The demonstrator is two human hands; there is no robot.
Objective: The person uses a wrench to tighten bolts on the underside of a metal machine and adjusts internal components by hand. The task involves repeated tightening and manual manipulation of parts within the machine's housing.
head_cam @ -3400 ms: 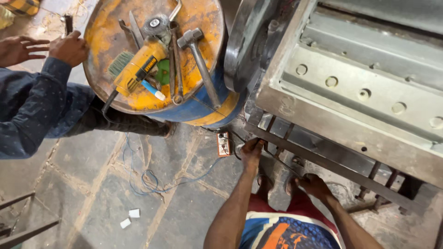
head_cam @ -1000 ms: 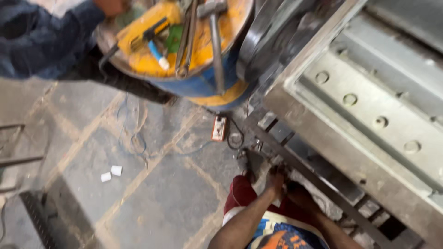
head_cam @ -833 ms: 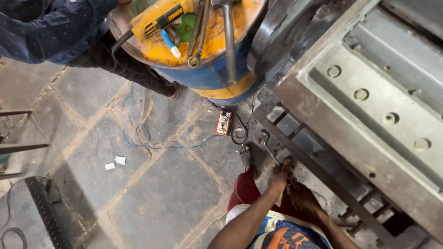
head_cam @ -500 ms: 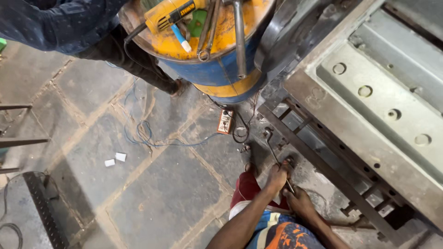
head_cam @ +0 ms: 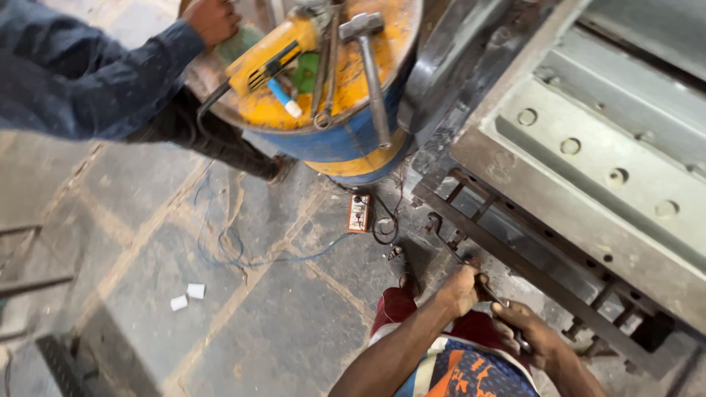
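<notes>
My left hand (head_cam: 460, 288) is closed round the shaft of a long metal spanner (head_cam: 444, 237). The spanner's head sits by the dark steel frame (head_cam: 515, 248) under a large grey machine plate (head_cam: 588, 165). My right hand (head_cam: 526, 331) grips the spanner's near end, just behind the left hand. Both hands are low, beside my red shorts and patterned shirt.
A blue and yellow drum (head_cam: 334, 140) carries a yellow power tool (head_cam: 268, 55), a hammer (head_cam: 371, 66) and other hand tools. Another person's hand (head_cam: 213, 18), in a blue sleeve, rests on the drum. An orange switch box (head_cam: 359, 213) and blue cable (head_cam: 243, 254) lie on the stone floor.
My hands have come down from separate spots on the frame and now sit close together on the spanner. The view has swung, and the other person's hand has moved onto the drum.
</notes>
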